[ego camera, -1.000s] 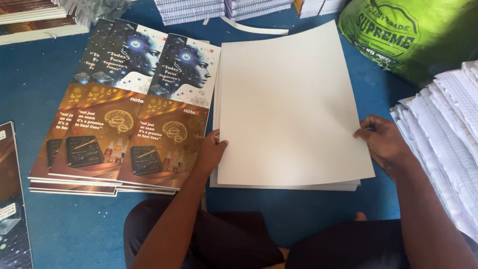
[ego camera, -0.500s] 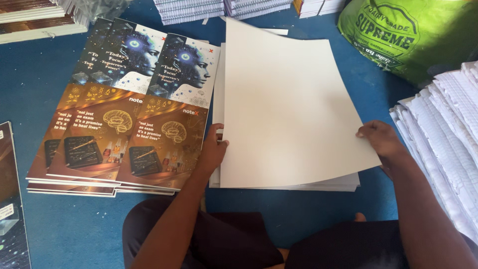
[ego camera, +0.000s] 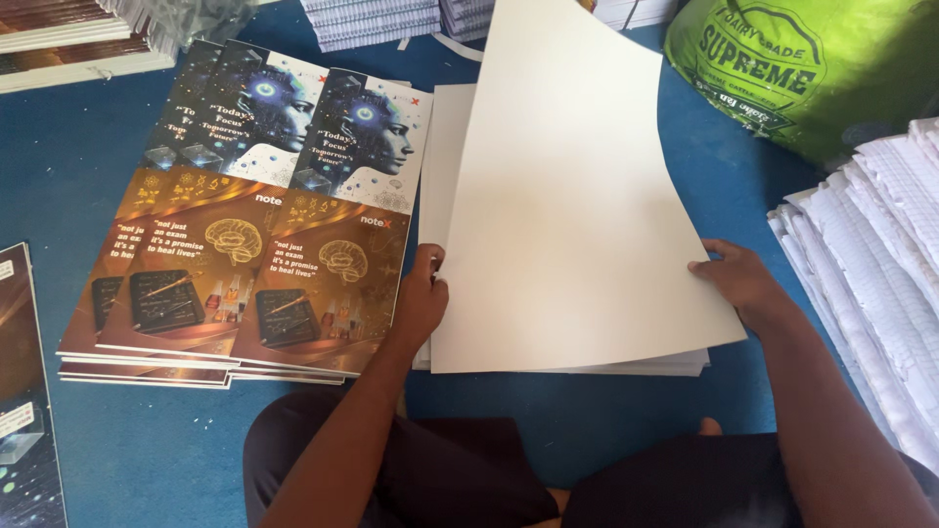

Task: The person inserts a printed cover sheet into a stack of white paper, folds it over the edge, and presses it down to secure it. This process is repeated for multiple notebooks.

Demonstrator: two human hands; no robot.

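A large cream sheet [ego camera: 567,205] rises off a stack of the same blank sheets [ego camera: 442,147] on the blue floor, its far end curling up toward me. My left hand [ego camera: 421,298] grips the sheet's near left edge. My right hand [ego camera: 745,284] holds its right edge, thumb on top. Left of the stack lies a pile of printed covers [ego camera: 254,215] showing a blue face above and a golden brain below.
A green sack [ego camera: 812,68] sits at the far right. Stacks of ruled white paper [ego camera: 880,264] lie fanned along the right. More paper bundles [ego camera: 372,18] stand at the back. Another printed cover [ego camera: 24,391] lies at the left edge. My crossed legs [ego camera: 460,474] are below.
Both hands have lifted the top sheet off the stack; its far end has risen and curled, and the stack beneath now shows on the left.
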